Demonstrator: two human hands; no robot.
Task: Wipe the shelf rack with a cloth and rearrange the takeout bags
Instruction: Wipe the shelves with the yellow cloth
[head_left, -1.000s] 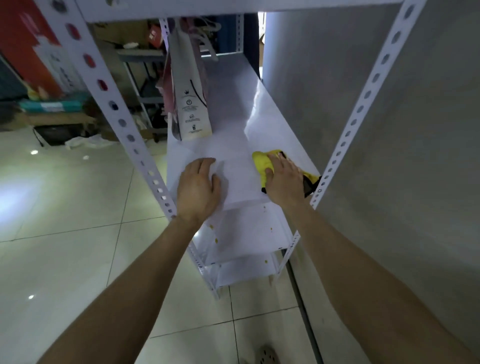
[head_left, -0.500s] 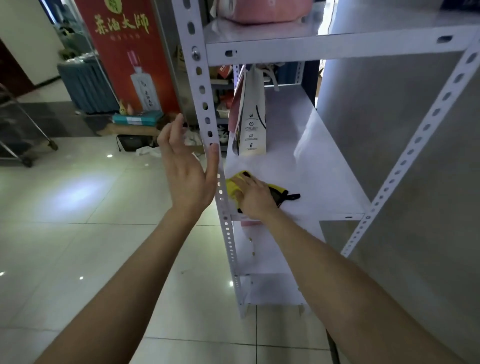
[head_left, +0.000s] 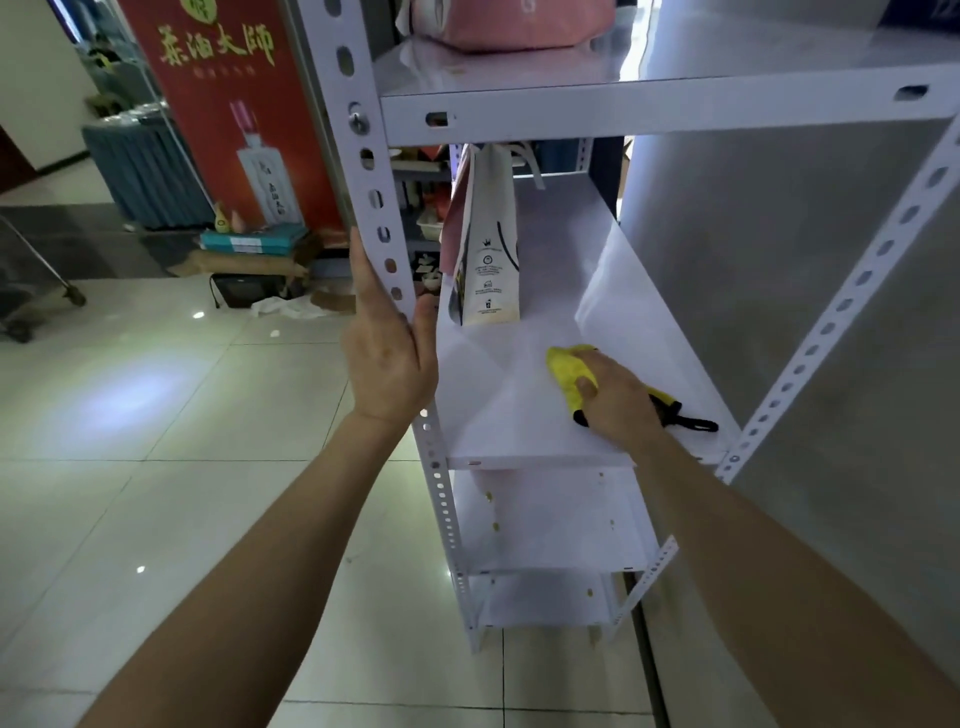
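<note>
Left grip (head_left: 389, 364) clasps the rack post (head_left: 363, 156), raised open before; right grip (head_left: 618, 400), centre frame, clutches the cloth (head_left: 566, 371), now mid-shelf (head_left: 519, 415).
</note>
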